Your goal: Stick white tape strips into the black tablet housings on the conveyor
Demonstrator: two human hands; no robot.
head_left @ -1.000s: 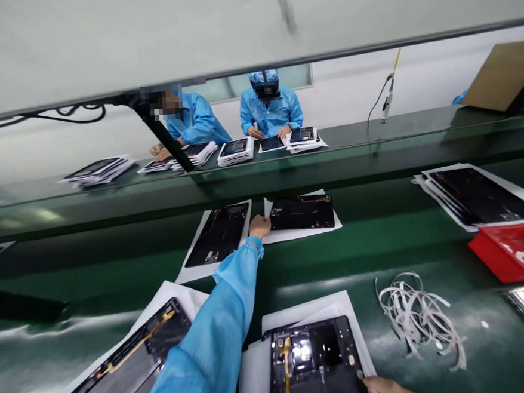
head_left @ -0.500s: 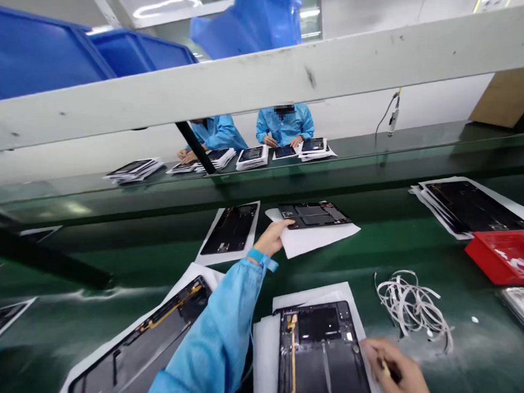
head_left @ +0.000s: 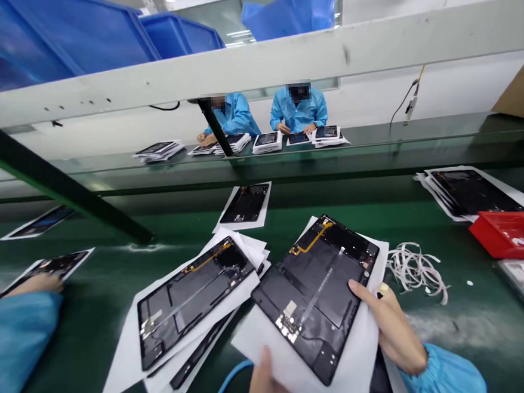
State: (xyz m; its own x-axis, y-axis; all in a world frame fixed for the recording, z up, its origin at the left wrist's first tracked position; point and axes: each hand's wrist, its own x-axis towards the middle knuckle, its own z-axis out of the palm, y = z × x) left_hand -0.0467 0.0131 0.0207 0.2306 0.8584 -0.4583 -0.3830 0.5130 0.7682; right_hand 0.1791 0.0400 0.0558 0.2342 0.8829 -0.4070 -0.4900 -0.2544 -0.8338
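Both hands are gripping here: the left hand (head_left: pixel 264 388) pinches the near edge of a white sheet (head_left: pixel 346 370), thumb on top. The right hand (head_left: pixel 390 328) clamps the sheet's right side, thumb on the black tablet panel (head_left: pixel 318 294) lying on it. It's all skewed at the near edge of the green tabletop (head_left: pixel 455 338), just right of a messy stack of panels (head_left: pixel 192 297). White strips (head_left: pixel 417 266) sit near the right hand.

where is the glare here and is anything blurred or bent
Head view: pale glare streaks the green table right of the dark panel, which is sharp; the sleeve at the left edge looks soft; the white beam slants across the frame.
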